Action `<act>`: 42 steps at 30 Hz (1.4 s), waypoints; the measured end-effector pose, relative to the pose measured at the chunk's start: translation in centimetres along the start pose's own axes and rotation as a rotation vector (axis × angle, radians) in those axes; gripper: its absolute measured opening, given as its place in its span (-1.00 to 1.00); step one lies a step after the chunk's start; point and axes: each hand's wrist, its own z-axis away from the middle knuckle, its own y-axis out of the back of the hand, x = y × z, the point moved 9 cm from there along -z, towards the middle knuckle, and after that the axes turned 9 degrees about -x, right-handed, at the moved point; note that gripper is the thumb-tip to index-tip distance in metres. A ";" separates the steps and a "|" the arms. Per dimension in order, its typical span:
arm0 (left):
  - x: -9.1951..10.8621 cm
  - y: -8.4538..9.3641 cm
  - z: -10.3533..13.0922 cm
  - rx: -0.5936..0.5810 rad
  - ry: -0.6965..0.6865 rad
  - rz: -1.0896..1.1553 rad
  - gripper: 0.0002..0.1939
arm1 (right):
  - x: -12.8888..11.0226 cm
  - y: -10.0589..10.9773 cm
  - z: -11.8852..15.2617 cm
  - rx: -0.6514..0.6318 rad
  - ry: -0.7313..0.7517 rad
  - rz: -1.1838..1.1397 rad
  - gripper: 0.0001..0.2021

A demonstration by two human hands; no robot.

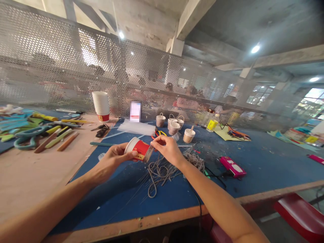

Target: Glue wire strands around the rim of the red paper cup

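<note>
My left hand [118,154] grips a red and white paper cup [139,147], tilted on its side with its white rim to the left. Grey-brown cord is wrapped around the cup's base end. At that end my right hand [164,146] pinches with thumb and forefinger, close against the wrapped cord [149,154]; what lies between the fingertips is too small to tell. Below the hands, loose grey cord [158,172] lies in loops on the blue table mat, with thin straight strands around it.
Small cord-wrapped cups [174,128], pliers [161,132] and a phone [135,111] stand or lie behind. Stacked paper cups [101,105], scissors [30,135] and clay-coloured sticks [67,141] are left. A magenta device [233,166] with a cable lies right.
</note>
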 end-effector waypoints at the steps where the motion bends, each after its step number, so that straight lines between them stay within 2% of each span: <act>1: 0.0 0.0 0.0 -0.001 -0.002 -0.003 -0.78 | 0.2 0.0 0.0 -0.002 -0.005 -0.011 -0.83; 9: 0.1 0.0 0.2 -0.007 0.003 0.010 -0.78 | 1.4 -0.4 -0.5 -0.037 -0.052 -0.108 -0.85; 21: -0.2 -0.2 0.1 -0.054 -0.007 -0.016 -0.77 | 3.7 -1.4 -0.6 -0.131 -0.248 -0.313 -0.76; 29: 0.2 -0.3 -0.1 -0.040 -0.022 0.057 -0.75 | 5.4 -2.2 -0.7 -0.122 -0.378 -0.426 -0.68; 32: 0.4 -0.1 -0.1 -0.030 -0.034 0.134 -0.75 | 5.2 -1.9 -0.6 -0.092 -0.327 -0.459 -0.61; 37: 0.4 0.8 -0.3 0.004 -0.068 0.167 -0.74 | 2.9 -1.2 -0.2 -0.092 -0.179 -0.474 -0.37; 42: -0.1 1.5 -0.3 0.049 -0.053 0.160 -0.74 | 1.8 -1.7 0.0 -0.126 -0.101 -0.374 -0.33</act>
